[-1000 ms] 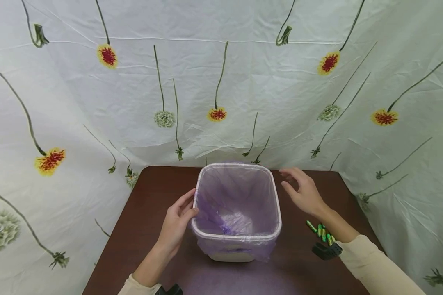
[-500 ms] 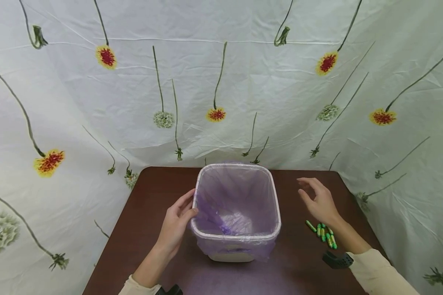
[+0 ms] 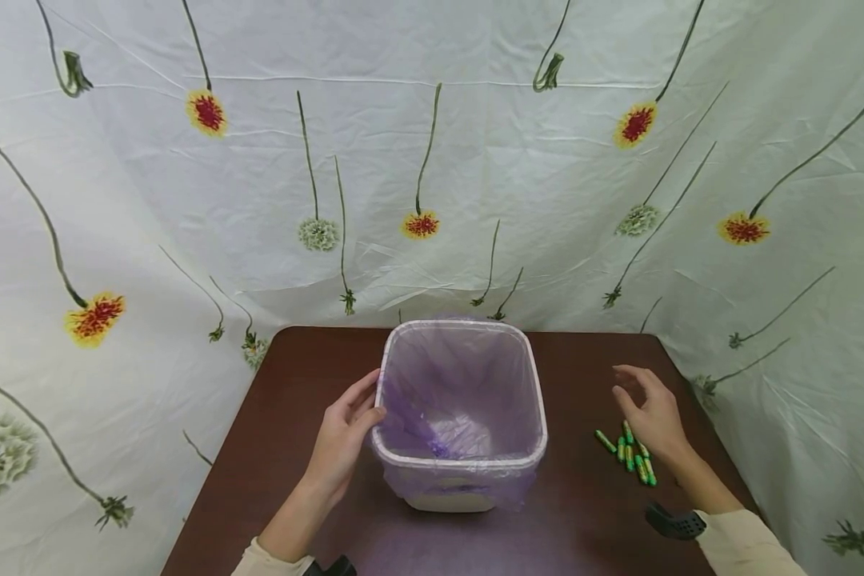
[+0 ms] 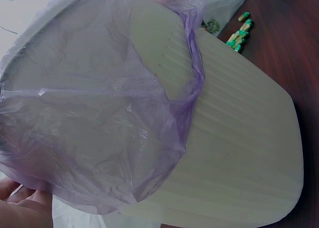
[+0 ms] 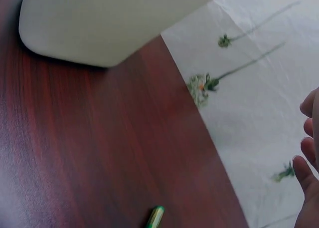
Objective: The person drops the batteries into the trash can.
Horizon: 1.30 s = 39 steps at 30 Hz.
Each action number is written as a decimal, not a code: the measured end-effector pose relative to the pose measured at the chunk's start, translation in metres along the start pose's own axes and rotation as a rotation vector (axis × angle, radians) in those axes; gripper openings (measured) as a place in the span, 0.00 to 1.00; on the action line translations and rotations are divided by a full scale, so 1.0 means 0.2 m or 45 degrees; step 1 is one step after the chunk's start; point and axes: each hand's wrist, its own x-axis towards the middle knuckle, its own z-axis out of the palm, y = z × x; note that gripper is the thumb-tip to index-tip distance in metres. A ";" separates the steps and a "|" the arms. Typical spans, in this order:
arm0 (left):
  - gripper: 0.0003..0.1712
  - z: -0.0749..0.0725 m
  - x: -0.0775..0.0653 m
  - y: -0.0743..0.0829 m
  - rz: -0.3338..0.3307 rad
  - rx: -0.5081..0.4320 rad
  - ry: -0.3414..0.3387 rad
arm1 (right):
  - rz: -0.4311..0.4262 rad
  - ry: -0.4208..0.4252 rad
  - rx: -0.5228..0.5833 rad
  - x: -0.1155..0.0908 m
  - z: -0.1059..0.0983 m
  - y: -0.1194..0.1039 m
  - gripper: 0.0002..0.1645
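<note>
A pale trash bin (image 3: 450,502) stands upright on the table, lined with a thin purple plastic bag (image 3: 468,384) folded down over its rim. My left hand (image 3: 342,436) holds the bin's left rim, thumb and fingertips right at the edge over the bag. In the left wrist view, fingers (image 4: 22,200) show beside the hanging bag (image 4: 99,138). My right hand (image 3: 651,408) hovers to the right of the bin with fingers loosely bent and holding nothing. Just left of and below it lie several green and gold batteries (image 3: 630,456), partly overlapped by the hand.
The dark brown wooden table (image 3: 317,352) carries the bin near its middle. Behind and at both sides hangs a white sheet with printed flowers (image 3: 418,144). Black wrist straps (image 3: 675,524) sit at both cuffs. One battery (image 5: 155,217) shows low in the right wrist view.
My right hand has moved right and toward me, away from the bin's right side to beside the batteries, leaving more of them visible. The left hand and the bin stay put.
</note>
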 end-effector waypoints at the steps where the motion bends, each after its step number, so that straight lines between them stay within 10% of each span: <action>1: 0.34 0.00 0.00 0.00 0.001 -0.002 0.000 | 0.018 0.005 -0.006 -0.01 0.00 0.01 0.19; 26: 0.33 -0.01 0.00 -0.01 -0.013 -0.014 0.011 | 0.537 0.254 -0.199 -0.37 -0.02 0.42 0.20; 39: 0.33 0.00 0.01 0.00 -0.016 -0.014 0.004 | 0.857 0.184 -0.232 -0.62 0.05 0.58 0.35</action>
